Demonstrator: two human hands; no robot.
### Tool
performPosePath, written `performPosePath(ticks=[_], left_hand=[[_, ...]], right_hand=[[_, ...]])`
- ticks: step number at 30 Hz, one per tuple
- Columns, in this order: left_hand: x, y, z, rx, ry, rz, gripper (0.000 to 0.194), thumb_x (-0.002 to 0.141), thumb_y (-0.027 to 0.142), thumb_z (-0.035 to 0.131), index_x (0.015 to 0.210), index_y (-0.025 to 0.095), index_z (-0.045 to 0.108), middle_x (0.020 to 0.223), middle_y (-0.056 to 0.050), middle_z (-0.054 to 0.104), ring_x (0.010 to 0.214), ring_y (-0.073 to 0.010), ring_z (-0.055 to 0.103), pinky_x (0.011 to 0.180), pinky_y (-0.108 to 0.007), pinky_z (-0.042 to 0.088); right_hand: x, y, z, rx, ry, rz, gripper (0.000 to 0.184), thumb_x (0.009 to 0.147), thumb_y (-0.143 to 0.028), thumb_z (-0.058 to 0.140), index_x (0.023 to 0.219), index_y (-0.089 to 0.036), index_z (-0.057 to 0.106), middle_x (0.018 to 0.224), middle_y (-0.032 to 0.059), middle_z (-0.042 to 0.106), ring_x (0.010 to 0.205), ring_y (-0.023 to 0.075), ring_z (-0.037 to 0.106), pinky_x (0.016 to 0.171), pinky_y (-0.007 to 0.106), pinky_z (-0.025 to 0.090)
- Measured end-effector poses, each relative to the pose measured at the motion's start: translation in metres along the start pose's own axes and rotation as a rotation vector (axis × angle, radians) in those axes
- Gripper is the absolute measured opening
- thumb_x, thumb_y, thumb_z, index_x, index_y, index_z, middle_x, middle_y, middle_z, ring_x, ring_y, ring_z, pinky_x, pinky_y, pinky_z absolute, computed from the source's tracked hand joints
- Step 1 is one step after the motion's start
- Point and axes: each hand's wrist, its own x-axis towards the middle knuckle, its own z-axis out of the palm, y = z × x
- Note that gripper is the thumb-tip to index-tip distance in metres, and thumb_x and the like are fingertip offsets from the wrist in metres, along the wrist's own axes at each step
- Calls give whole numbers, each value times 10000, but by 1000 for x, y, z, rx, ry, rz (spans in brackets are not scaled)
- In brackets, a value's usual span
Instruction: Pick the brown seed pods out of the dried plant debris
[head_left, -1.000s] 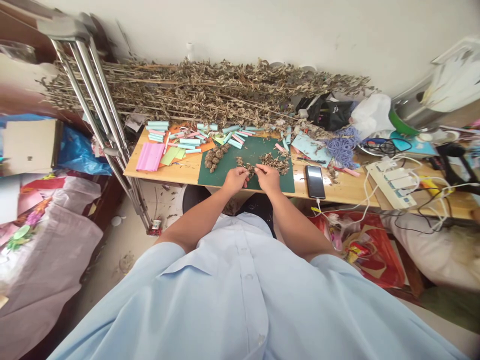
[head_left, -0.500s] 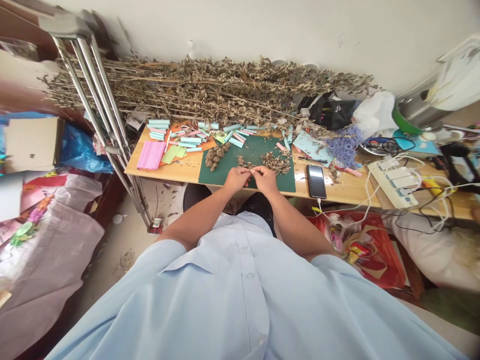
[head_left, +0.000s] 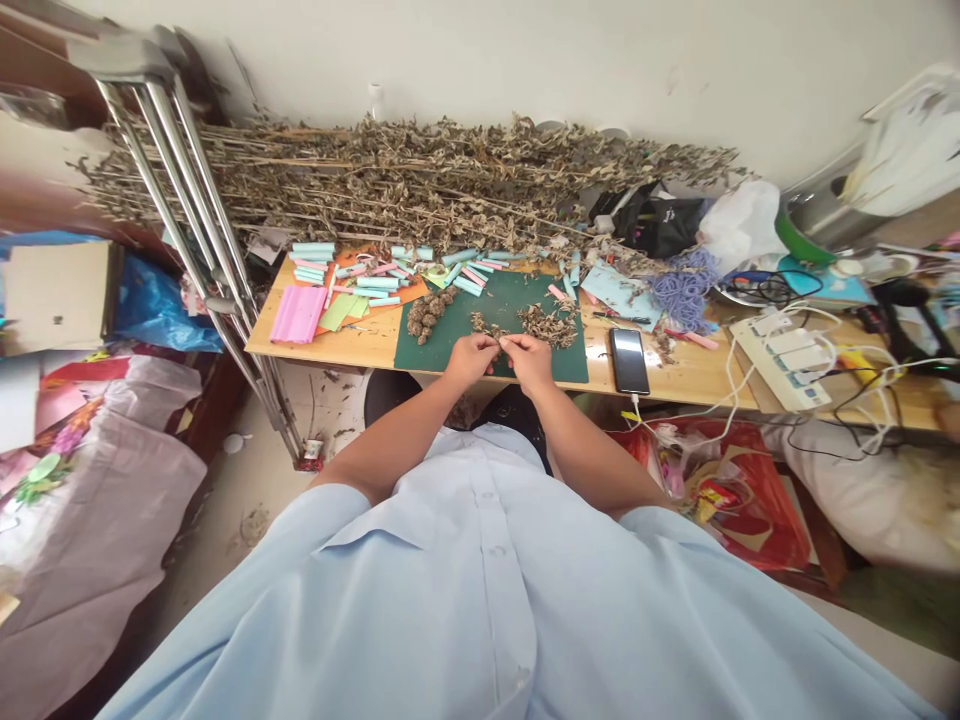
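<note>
My left hand (head_left: 472,360) and my right hand (head_left: 529,360) meet fingertip to fingertip over the near edge of a green cutting mat (head_left: 495,300). Both are closed in a pinch; whatever lies between the fingers is too small and covered to name. Just beyond my fingertips is a small heap of dried leaf bits (head_left: 484,323). A larger heap of crumbled dried leaves (head_left: 549,325) lies past my right hand. Round brown balls of dried plant (head_left: 429,315) are clustered on the mat's left side.
Dried leafy stalks (head_left: 420,180) are piled along the wall. Paper rolls (head_left: 379,285) and pink paper (head_left: 298,313) lie at left. Rightward are a phone (head_left: 628,360) on a cable, purple yarn (head_left: 686,290) and a power strip (head_left: 780,360). Metal crutches (head_left: 195,210) lean at the table's left end.
My right hand has moved slightly left, so the fingertips of both hands now touch, where a small gap showed a second ago. The heaps look the same.
</note>
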Motion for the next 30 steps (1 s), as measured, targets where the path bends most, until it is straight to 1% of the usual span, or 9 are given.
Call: performPosePath(ticks=[3,6,9,11,14,19,22,27,30], left_hand=[[0,1,-1,6,-5,7,147,802,251,614,752,132,685,656,-1,634,472,-87,578,476,-198,407],[1,-1,-2,-13,-10,-11,174,794,287,630,794,131,708,658,-3,644,460,-95,578,461,-207,404],[4,-2,-4,-28,-19,-16,217,785,332,652,827,131,723,671,-8,658,461,-98,579,466,-212,419],[5,-1,-5,-21,-19,-8,232,783,348,656,824,130,724,683,-16,668,465,-101,584,463,-212,422],[5,4,-6,46,-2,2,247,783,367,659,820,131,724,680,-21,668,473,-109,590,460,-212,425],[7,6,-7,75,51,-34,289,765,368,677,938,140,717,708,-26,696,502,-127,610,467,-213,429],[11,5,-8,109,56,-19,270,770,383,662,893,150,722,721,-33,703,516,-135,611,469,-218,423],[11,6,-10,182,34,-17,301,780,399,644,925,158,751,671,-37,699,540,-154,604,511,-237,447],[10,9,-10,200,35,-14,324,785,413,636,931,147,750,628,-36,681,530,-151,583,516,-238,441]], right_hand=[[-1,1,1,-18,-8,-29,285,763,-423,700,863,-172,790,614,-6,660,551,137,554,570,270,452],[-1,2,2,-42,2,-71,249,776,-398,695,853,-183,791,749,31,742,696,174,653,673,290,517],[-1,2,3,-59,9,-107,212,799,-374,680,860,-201,787,852,38,779,812,192,701,779,310,549],[-1,2,4,-68,16,-122,191,811,-360,672,857,-212,783,881,32,788,841,193,712,821,319,554],[-1,0,6,-83,29,-138,155,821,-330,672,824,-221,783,869,21,790,834,191,716,820,314,552],[2,-2,8,-125,46,-166,81,809,-245,718,808,-215,793,858,19,783,843,183,712,820,289,534],[4,-4,9,-181,44,-200,67,820,-223,726,818,-229,793,896,10,783,890,174,706,836,271,521],[3,-8,9,-213,46,-173,65,842,-219,724,842,-233,788,924,-1,783,897,159,705,852,252,516],[4,-9,9,-199,-8,-136,95,844,-220,727,915,-237,788,963,-7,787,889,152,707,833,241,522]])
